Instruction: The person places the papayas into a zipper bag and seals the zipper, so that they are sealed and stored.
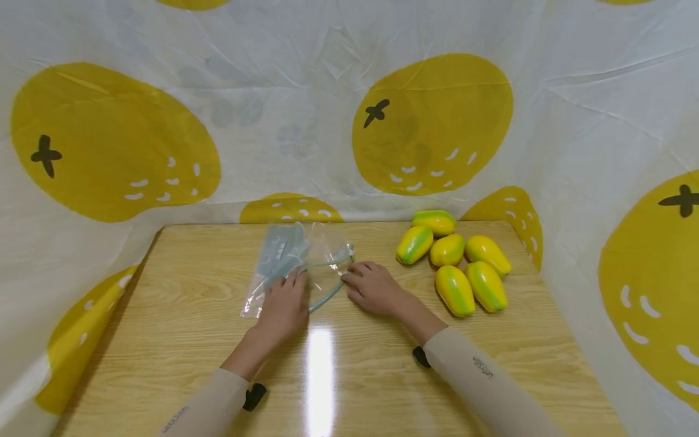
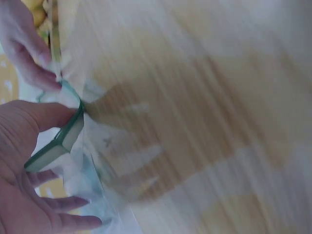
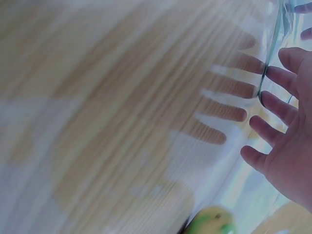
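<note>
A clear zip bag [image 1: 284, 249] with a green zip rim lies on the wooden table [image 1: 191, 352], its mouth pulled into an open loop. My left hand [image 1: 284, 306] pinches the rim's near side; the left wrist view shows thumb and fingers of this hand [image 2: 24, 195] round the green strip [image 2: 53, 146]. My right hand [image 1: 374, 285] is at the rim's right side. In the left wrist view two fingertips of the right hand [image 2: 29, 48] pinch the bag's edge. The right wrist view shows the right hand [image 3: 292, 146] with fingers spread beside the rim [image 3: 275, 44].
Several yellow-green toy fruits [image 1: 454, 290] lie in a cluster on the table's right side, just right of my right hand; one shows blurred [image 3: 212, 222] in the right wrist view. White cloth with big yellow fruit prints [image 1: 431, 121] walls the table at the back and both sides.
</note>
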Motion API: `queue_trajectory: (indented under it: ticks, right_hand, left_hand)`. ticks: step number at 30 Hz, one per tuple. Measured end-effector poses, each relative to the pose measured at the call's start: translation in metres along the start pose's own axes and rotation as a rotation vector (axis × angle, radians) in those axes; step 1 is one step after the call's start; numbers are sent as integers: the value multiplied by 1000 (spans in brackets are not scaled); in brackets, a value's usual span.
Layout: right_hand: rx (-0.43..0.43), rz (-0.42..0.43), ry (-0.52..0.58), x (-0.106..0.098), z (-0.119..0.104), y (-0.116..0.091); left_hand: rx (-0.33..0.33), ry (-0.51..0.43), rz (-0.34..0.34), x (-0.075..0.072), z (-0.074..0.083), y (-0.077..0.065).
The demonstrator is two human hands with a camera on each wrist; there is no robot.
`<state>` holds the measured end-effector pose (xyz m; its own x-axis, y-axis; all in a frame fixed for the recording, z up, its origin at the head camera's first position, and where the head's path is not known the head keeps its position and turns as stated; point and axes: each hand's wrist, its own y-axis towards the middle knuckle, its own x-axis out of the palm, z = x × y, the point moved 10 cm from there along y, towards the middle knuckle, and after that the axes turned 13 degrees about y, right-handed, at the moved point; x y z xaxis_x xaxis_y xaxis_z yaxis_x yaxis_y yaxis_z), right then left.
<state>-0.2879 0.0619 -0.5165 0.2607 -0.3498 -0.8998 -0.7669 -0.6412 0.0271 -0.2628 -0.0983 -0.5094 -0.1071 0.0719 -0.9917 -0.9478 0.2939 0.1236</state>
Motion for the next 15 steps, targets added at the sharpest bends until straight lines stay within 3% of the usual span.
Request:
queue_trajectory:
  ticks: [3,6,11,15]
  right_hand:
    - [-17,-26,26,6,-9,8]
    - [-17,-34,30,9,-12,11]
    - [21,-27,38,6,-3,9]
    - [33,-20,68,2,5,3]
  left_hand:
    - [8,3,4,-3,-15,-1]
    - [36,-8,3,-5,-19,-4]
    - [32,-38,-31,-2,-9,-6]
    - [5,-45,5,-5,3,-6]
